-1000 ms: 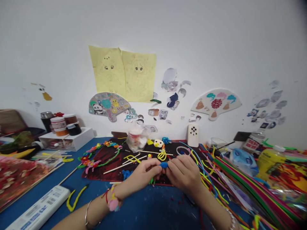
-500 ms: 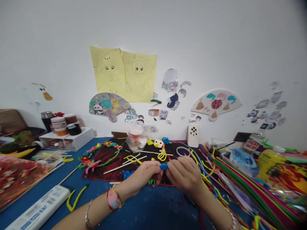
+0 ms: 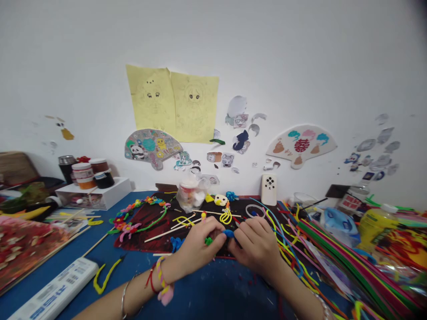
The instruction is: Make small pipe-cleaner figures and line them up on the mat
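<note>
A small blue fuzzy piece, apparently a coiled pipe cleaner, is pinched between my two hands above the front edge of the dark mat. My left hand grips its left end with thumb and forefinger. At its right end the fingers of my right hand are curled closed around it, hiding part of it. Just behind my left hand lie a blue pipe cleaner shape and a bit of green. Beyond the hands are a yellow looped pipe cleaner and a cream-coloured piece with a face.
Wooden sticks and a colourful pipe cleaner garland lie left on the dark mat. Bundled pipe cleaners fill the right side. A white long box sits front left; a phone leans against the wall.
My left hand has turned, its thumb now stretched along the near side of the blue piece, and the wrist bracelet has swung round. My right hand stays closed on the piece.
</note>
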Demonstrator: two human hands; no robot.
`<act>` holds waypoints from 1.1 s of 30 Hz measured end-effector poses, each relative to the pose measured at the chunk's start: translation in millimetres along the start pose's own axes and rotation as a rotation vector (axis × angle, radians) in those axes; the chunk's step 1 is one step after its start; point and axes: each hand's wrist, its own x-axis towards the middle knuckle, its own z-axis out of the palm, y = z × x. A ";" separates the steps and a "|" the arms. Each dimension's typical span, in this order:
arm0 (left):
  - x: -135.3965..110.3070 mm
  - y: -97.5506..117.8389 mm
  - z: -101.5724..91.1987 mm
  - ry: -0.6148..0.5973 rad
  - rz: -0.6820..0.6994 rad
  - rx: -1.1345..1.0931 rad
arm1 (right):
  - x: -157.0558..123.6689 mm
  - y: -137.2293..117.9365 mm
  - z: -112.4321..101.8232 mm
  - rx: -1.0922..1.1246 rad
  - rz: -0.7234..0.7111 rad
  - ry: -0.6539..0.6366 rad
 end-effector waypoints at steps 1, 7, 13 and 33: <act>-0.4 -2.3 -0.2 0.009 0.032 0.068 | 1.2 0.3 0.0 0.022 0.025 -0.050; -2.8 -10.5 2.4 -0.028 0.131 0.457 | 6.4 1.6 -2.1 0.108 0.094 -0.225; -1.4 -10.8 6.2 0.002 0.074 0.301 | 0.5 -2.8 2.9 0.084 0.016 -0.215; 5.1 -22.1 18.4 0.027 -0.113 -0.072 | -7.0 -4.3 23.0 0.111 0.161 -0.344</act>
